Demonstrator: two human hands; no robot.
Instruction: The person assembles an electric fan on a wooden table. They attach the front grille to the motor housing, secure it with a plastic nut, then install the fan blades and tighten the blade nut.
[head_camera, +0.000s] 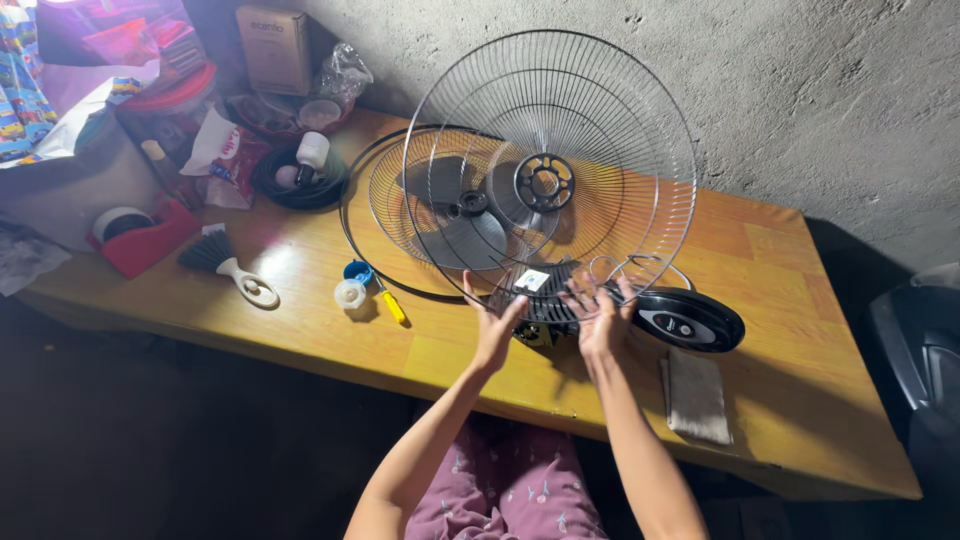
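This looks like a corner of a home used for small repairs, not a proper workshop. A low yellow wooden table (760, 260) stands against a rough, bare cement wall (800, 90), and the light is dim. Household odds and ends crowd its far left end: a cardboard box (272, 48), plastic bags (345, 72), a coiled black cable (300, 180), a red tape dispenser (140, 235), a small brush (225, 262). A taken-apart fan (540, 190) and a yellow-handled screwdriver (390, 303) lie on it.

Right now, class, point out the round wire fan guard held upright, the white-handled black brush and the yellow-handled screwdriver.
round wire fan guard (545, 182), head view, on its central hub ring.
white-handled black brush (246, 283), head view, on the handle.
yellow-handled screwdriver (393, 307), head view, on the handle.
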